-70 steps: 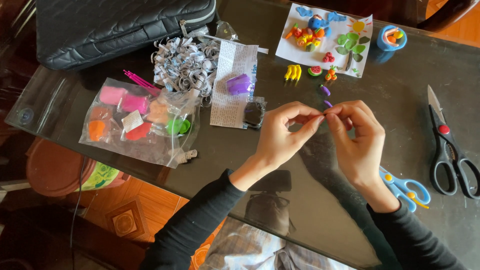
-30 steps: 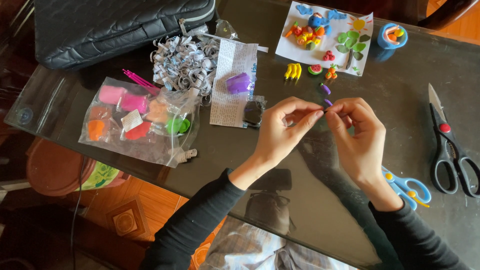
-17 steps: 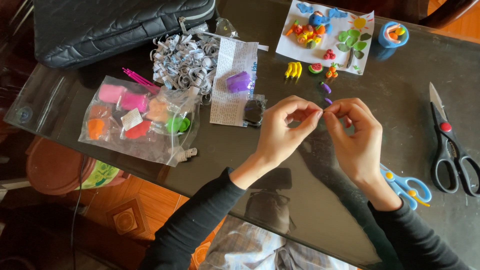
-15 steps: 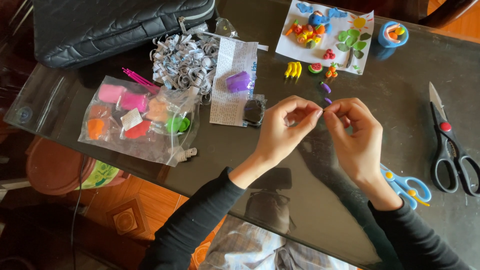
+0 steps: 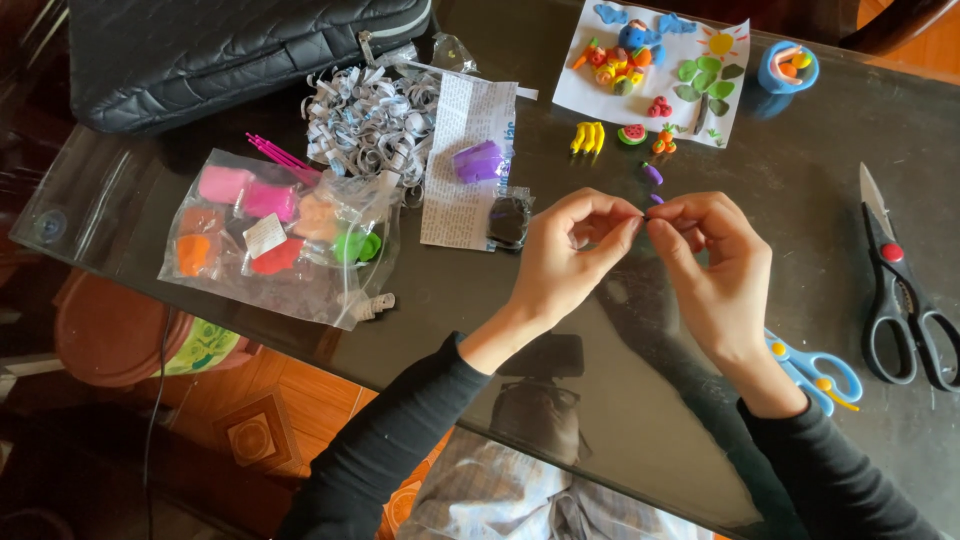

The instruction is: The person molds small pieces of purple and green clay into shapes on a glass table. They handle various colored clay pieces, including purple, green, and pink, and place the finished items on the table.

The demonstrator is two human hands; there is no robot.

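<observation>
My left hand point(image 5: 572, 255) and my right hand point(image 5: 712, 265) meet fingertip to fingertip above the dark glass table point(image 5: 620, 400). Between the pinched fingers sits a tiny piece of something; it is too small to tell what. A small purple clay bit point(image 5: 652, 173) lies just beyond the fingertips. Further back lies a white sheet with clay figures point(image 5: 660, 65), with yellow clay bananas point(image 5: 587, 137) and a clay watermelon slice point(image 5: 631, 134) in front of it.
A clear bag of coloured clay blocks point(image 5: 275, 235) lies at left, beside curled paper strips point(image 5: 365, 120), a printed slip with a purple clay lump point(image 5: 480, 160) and a black bag point(image 5: 240, 50). Black scissors point(image 5: 900, 290) and blue scissors point(image 5: 815, 365) lie at right. A blue cup point(image 5: 787, 66) stands at back.
Both hands stay pinched together in the same spot; the fingers shift only slightly. Nothing on the table has moved.
</observation>
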